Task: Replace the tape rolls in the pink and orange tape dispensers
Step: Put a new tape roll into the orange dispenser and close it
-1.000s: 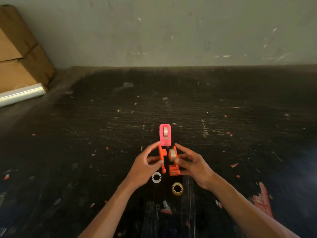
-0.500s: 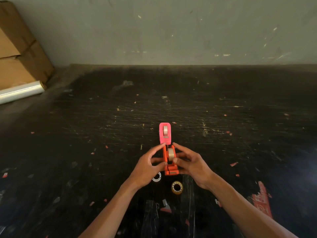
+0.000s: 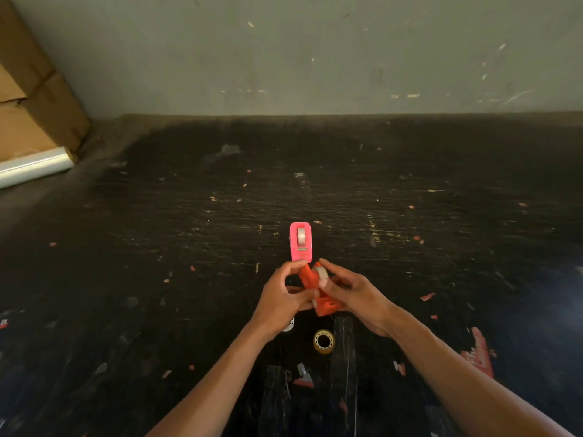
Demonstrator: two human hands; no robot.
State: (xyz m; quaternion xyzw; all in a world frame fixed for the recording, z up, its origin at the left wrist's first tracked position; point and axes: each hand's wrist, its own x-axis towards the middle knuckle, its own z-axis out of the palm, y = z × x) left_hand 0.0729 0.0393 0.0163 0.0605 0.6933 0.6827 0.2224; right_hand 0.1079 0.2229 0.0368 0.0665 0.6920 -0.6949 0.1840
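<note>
Both hands, left hand (image 3: 280, 298) and right hand (image 3: 353, 291), gripped the tilted orange dispenser (image 3: 315, 288) at lower centre, below the pink dispenser (image 3: 300, 241).

A single head-worn wide-angle view looks forward and down from above the near edge of the dark counter (image 3: 410, 216), facing the far wall (image 3: 315, 58). Forearms enter from the near edge, close to the lens.
</note>
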